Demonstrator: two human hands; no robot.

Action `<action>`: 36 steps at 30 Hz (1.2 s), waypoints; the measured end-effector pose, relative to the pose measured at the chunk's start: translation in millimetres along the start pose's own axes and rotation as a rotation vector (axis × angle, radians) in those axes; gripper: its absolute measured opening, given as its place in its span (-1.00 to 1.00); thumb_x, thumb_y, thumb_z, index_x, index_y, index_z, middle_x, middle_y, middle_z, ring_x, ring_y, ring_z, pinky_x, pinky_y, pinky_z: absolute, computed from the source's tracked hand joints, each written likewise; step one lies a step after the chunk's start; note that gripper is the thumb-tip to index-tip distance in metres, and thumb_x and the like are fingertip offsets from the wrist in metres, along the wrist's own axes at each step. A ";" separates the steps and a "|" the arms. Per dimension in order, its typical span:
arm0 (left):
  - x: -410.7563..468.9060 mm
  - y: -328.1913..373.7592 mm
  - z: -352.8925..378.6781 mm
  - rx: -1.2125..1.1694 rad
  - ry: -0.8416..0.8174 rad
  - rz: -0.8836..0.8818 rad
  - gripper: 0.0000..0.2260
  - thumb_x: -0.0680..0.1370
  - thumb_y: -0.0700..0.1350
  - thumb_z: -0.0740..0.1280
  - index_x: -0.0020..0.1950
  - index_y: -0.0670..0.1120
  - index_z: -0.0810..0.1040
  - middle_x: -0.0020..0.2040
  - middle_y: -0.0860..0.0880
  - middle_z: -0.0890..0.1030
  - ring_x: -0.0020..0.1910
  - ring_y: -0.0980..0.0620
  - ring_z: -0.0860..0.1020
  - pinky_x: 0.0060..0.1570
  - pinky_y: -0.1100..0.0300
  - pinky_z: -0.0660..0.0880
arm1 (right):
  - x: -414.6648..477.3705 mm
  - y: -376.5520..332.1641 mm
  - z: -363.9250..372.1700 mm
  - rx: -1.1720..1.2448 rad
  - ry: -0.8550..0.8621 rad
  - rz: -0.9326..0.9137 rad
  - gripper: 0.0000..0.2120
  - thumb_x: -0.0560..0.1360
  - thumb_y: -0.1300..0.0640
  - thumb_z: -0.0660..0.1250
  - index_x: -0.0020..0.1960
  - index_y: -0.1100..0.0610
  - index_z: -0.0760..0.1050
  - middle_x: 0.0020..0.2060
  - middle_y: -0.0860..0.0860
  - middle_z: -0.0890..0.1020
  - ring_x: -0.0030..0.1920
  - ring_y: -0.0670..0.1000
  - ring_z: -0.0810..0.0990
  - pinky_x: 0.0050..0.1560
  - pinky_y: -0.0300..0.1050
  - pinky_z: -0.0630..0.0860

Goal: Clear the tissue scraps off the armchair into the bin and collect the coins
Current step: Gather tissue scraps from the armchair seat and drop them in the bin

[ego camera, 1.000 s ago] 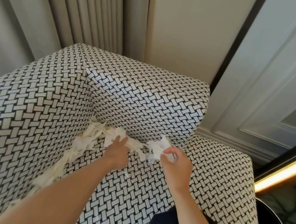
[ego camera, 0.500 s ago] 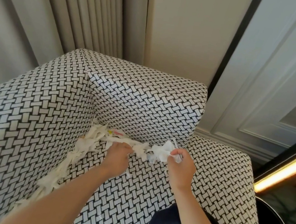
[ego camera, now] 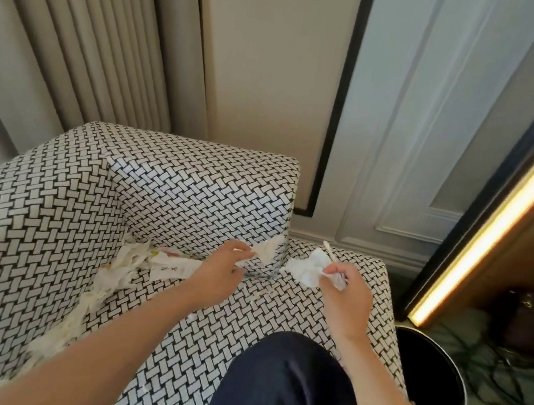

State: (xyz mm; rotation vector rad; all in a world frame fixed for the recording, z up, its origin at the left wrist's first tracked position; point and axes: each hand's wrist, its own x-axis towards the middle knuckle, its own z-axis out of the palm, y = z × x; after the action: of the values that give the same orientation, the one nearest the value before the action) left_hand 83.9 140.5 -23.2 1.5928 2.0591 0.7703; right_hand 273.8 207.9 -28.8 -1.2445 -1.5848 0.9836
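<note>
- We see the left hand [ego camera: 218, 273] with thumb and forefinger pinched on 1 white tissue scrap [ego camera: 266, 250], which sticks out just past its fingertips against the inner face of the armchair [ego camera: 45, 238].
- The right hand [ego camera: 346, 297] curls its fingers round a crumpled tissue wad [ego camera: 305, 270]; the wad bulges out on its thumb side, between the 2 hands, apart from the pinched scrap.
- We find more loose tissue scraps [ego camera: 123, 264] to the outer side of the left hand, heaped in the seat crease and trailing back along that forearm.
- A printed paper slip [ego camera: 173, 266] lies just beside the left wrist, touching the heap.
- The black bin [ego camera: 424, 368] stands on the floor to the outer side of the right forearm, beside the seat edge.
- A knee [ego camera: 285, 396] in dark cloth rests on the seat below and between both wrists.
</note>
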 end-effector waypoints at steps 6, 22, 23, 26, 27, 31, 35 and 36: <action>-1.9 74.6 25.9 0.059 -0.033 0.142 -0.64 0.59 -0.22 0.18 0.40 -0.12 0.37 0.38 0.03 0.29 0.03 0.06 0.51 0.02 0.33 0.47 | -2.0 -7.1 -93.9 -0.073 0.017 -0.054 -0.90 0.46 0.34 0.29 -0.09 0.18 0.52 -0.18 -0.08 0.51 -0.19 -0.25 0.42 -0.29 -0.59 0.33; 80.6 218.8 118.5 0.099 -0.291 0.433 -0.67 0.59 -0.15 0.22 0.36 -0.07 0.42 0.35 -0.02 0.37 0.32 0.02 0.34 0.27 0.22 0.22 | 18.8 68.3 -236.9 -0.245 0.119 0.033 -0.93 0.47 0.28 0.31 -0.17 0.17 0.52 -0.27 -0.02 0.54 -0.21 -0.16 0.46 -0.26 -0.56 0.30; 90.3 220.9 130.6 0.097 -0.320 0.436 -0.67 0.59 -0.15 0.21 0.36 -0.07 0.42 0.36 -0.03 0.37 0.33 0.02 0.34 0.26 0.25 0.20 | 25.2 79.1 -238.2 -0.262 0.115 0.053 -0.93 0.47 0.28 0.31 -0.17 0.16 0.52 -0.28 -0.03 0.53 -0.21 -0.15 0.46 -0.26 -0.54 0.31; 117.8 219.9 173.6 0.091 -0.462 0.422 -0.68 0.60 -0.15 0.18 0.36 -0.10 0.42 0.37 -0.04 0.35 0.35 0.01 0.31 0.28 0.24 0.19 | 49.3 116.2 -238.8 -0.330 0.088 0.118 -0.94 0.46 0.25 0.31 -0.17 0.15 0.53 -0.25 -0.04 0.55 -0.21 -0.13 0.47 -0.24 -0.47 0.31; 126.1 217.5 188.4 0.092 -0.504 0.403 -0.68 0.61 -0.16 0.18 0.36 -0.11 0.42 0.37 -0.05 0.35 0.36 0.01 0.31 0.32 0.22 0.19 | 58.4 128.6 -238.4 -0.355 0.070 0.134 -0.94 0.46 0.26 0.31 -0.17 0.15 0.53 -0.24 -0.05 0.55 -0.20 -0.13 0.47 -0.23 -0.48 0.30; 158.8 209.9 239.9 0.123 -0.688 0.317 -0.71 0.60 -0.17 0.19 0.30 -0.19 0.48 0.32 -0.11 0.41 0.31 -0.04 0.37 0.27 0.18 0.27 | 95.3 178.6 -229.9 -0.420 -0.014 0.229 -0.89 0.44 0.28 0.33 -0.20 0.10 0.53 -0.24 -0.10 0.55 -0.16 -0.09 0.47 -0.20 -0.50 0.29; 189.4 210.9 267.1 0.132 -0.781 0.241 -0.69 0.60 -0.18 0.19 0.34 -0.19 0.45 0.37 -0.11 0.36 0.36 -0.05 0.33 0.32 0.17 0.23 | 119.5 206.3 -225.5 -0.459 -0.098 0.329 -0.86 0.44 0.30 0.33 -0.22 0.08 0.52 -0.26 -0.14 0.53 -0.16 -0.08 0.46 -0.17 -0.54 0.28; 193.5 211.0 270.9 0.136 -0.795 0.222 -0.68 0.60 -0.17 0.19 0.35 -0.18 0.43 0.38 -0.10 0.36 0.37 -0.05 0.32 0.33 0.17 0.22 | 121.5 211.0 -225.1 -0.460 -0.124 0.356 -0.85 0.44 0.30 0.32 -0.22 0.07 0.51 -0.25 -0.13 0.53 -0.17 -0.09 0.46 -0.17 -0.52 0.29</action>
State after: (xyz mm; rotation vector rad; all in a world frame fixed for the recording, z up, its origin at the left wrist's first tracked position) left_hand 360.8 413.0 -89.4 1.8232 1.3894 0.0154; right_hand 534.2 382.0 -137.5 -1.8613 -1.7862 0.9545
